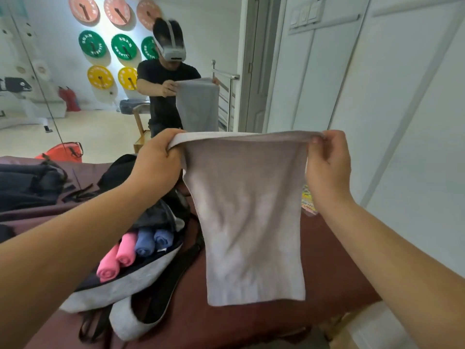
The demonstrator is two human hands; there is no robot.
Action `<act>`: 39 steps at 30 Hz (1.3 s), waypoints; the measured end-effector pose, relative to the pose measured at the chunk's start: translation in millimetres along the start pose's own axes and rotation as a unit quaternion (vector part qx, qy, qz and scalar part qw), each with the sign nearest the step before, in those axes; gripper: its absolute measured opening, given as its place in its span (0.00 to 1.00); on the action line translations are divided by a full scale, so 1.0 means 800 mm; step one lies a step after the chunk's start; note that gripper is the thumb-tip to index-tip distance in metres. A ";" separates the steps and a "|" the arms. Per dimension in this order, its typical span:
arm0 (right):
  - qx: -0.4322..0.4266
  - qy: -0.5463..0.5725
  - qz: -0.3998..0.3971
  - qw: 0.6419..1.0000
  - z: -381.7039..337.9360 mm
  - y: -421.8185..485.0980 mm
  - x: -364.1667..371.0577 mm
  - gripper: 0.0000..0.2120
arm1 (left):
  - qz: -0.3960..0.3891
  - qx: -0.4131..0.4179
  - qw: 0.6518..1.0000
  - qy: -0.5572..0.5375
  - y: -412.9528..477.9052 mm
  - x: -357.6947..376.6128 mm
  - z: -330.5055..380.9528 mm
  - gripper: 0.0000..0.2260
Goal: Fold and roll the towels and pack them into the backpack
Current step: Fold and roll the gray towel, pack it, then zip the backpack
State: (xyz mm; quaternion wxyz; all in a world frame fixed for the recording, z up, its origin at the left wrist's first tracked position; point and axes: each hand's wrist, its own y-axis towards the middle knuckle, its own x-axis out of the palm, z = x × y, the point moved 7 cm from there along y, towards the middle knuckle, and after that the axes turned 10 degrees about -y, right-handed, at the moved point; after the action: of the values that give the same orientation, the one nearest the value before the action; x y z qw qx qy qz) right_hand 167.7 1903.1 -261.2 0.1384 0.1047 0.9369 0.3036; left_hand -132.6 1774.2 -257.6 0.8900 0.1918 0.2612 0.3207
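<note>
My left hand (156, 157) and right hand (327, 157), well apart, each pinch a top corner of the pale grey terry towel (251, 217), which hangs limp above the maroon padded table (327, 273). Light, soft and floppy, it should handle best by its corners. It is possibly doubled, though that is hard to tell. Near left, pink rolled towels (113, 263) and blue rolled towels (151, 241) sit in the open grey-and-black fabric backpack (120, 285).

Two forearms showed in the head view, the left one from the frame's edge at about 8 o'clock, the right one from about 4 o'clock. Both were uncovered from that edge to the wrist; whatever clothing was worn higher up lay outside the frame. The left hand (156, 157) and the right hand (327, 157) were bare too. The right thumbnail, at that hand's 10 o'clock side, was short and plain.
</note>
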 end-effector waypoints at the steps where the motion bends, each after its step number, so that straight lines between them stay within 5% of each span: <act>1: -0.012 0.001 -0.005 1.000 0.001 -0.015 -0.004 0.07 | 0.008 0.002 1.000 -0.013 -0.006 -0.002 0.000 0.18; 11: 0.160 -0.008 -0.123 0.979 0.093 -0.110 -0.045 0.12 | -0.121 -0.122 0.984 -0.049 -0.110 0.019 -0.060 0.10; 14: 0.211 -0.067 -0.200 0.955 0.128 -0.132 -0.039 0.13 | -0.223 -0.168 0.960 -0.015 -0.145 0.035 -0.088 0.10; 23: 0.298 -0.198 -0.376 0.855 0.253 -0.244 -0.018 0.09 | -0.360 -0.272 0.887 0.101 -0.245 0.098 -0.215 0.09; 31: 0.406 -0.191 -0.316 0.836 0.340 -0.268 0.005 0.09 | -0.366 -0.248 0.890 0.114 -0.234 0.167 -0.288 0.09; 35: 0.371 -0.172 -0.234 0.882 0.364 -0.240 0.023 0.07 | -0.293 -0.230 0.920 0.120 -0.197 0.200 -0.313 0.08; 39: 0.317 -0.262 -0.279 0.868 0.409 -0.238 0.043 0.05 | -0.316 -0.237 0.904 0.163 -0.194 0.239 -0.361 0.07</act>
State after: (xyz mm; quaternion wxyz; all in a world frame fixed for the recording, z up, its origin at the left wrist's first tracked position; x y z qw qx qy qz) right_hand 219.4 1938.3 -636.0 0.4174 -0.0476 0.9020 -0.0993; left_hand -103.6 1840.4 -630.0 0.9090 -0.1718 0.3657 0.1021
